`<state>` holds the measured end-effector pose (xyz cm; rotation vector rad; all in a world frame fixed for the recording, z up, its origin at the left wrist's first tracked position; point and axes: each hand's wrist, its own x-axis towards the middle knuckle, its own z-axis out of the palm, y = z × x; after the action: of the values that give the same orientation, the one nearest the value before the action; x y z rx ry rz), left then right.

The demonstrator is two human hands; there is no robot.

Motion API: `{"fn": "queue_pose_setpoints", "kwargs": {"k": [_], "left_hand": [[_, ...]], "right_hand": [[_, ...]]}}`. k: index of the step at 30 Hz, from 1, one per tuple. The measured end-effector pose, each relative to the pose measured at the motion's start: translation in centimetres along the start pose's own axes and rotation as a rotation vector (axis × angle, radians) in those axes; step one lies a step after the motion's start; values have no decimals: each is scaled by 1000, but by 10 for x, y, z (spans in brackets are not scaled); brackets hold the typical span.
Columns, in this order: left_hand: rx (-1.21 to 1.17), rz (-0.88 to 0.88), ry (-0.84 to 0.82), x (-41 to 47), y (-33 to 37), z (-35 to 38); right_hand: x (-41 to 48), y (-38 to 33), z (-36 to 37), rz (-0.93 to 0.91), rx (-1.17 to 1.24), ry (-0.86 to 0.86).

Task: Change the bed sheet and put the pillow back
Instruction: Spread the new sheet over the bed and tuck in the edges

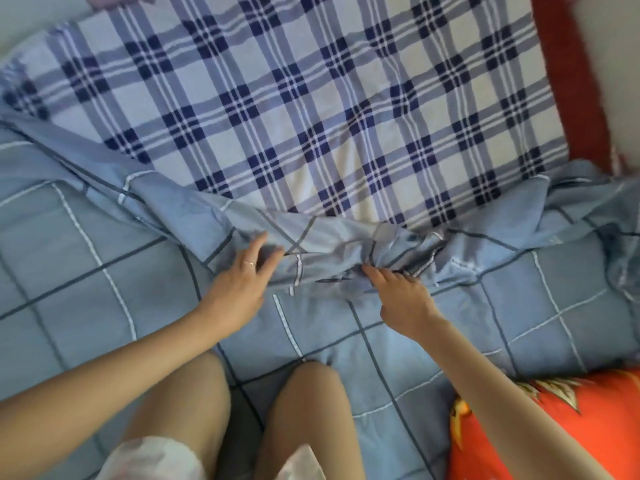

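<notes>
Left hand [239, 278] rests flat with fingers spread on the bunched edge of the light blue sheet [104, 258]; right hand [401, 296] pinches a fold there, plaid sheet [311, 98] just beyond

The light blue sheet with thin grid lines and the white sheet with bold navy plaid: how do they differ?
The light blue grid sheet has thin lines in large squares; the white navy-plaid sheet has dense bold bands. The blue one is bunched along its far edge, overlapping the plaid one, which lies flat. Both are checked cloths.
</notes>
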<state>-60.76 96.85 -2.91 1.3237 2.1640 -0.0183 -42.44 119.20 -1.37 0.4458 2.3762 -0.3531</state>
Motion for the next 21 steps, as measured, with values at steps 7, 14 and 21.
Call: {"fn": "queue_pose_setpoints", "kwargs": {"k": [7, 14, 21], "left_hand": [[-56, -48, -116, 0, 3, -30], [-676, -225, -105, 32, 12, -84], [-510, 57, 206, 165, -23, -187]], "right_hand": [[9, -18, -29, 322, 150, 80], [48, 14, -71, 379, 309, -19], [141, 92, -213, 690, 1294, 211]]}}
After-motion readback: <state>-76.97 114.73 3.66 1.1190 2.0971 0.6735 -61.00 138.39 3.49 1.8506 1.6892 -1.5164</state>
